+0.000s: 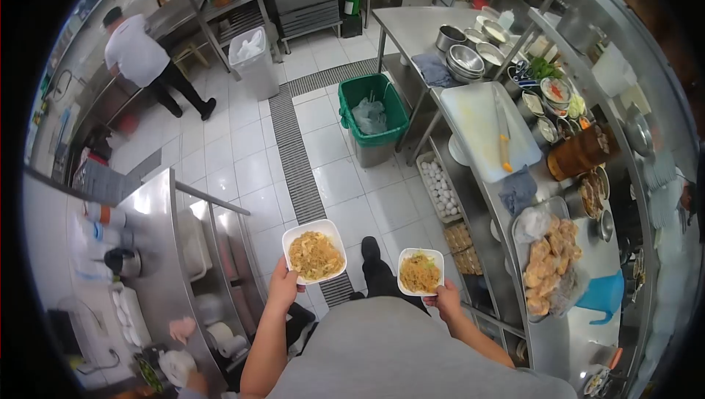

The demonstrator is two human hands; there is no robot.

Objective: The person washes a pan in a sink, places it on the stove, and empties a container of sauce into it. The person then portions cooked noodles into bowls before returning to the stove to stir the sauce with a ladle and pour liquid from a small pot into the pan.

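My left hand (283, 286) is closed on the rim of a white square bowl (337, 234). In it lies a golden-brown heap of food (316, 255) that looks like fried noodles or rice. On the right, a smaller-looking white square bowl (404, 255) is gripped at its lower corner by my right hand (445, 299). Similar food (420, 274) with green bits fills this one. Both bowls are held roughly level in front of me, apart from each other, above the tiled floor. My fingers are partly hidden beneath the bowls.
A green-lined bin (374, 109) stands ahead. To the right runs a steel counter with a cutting board (481, 123), a knife (504, 138) and a chicken-like meat tray (551, 267). Another steel counter (150, 215) is left. A person (139, 50) bends at the far left; another person's hand (194, 382) shows bottom left.
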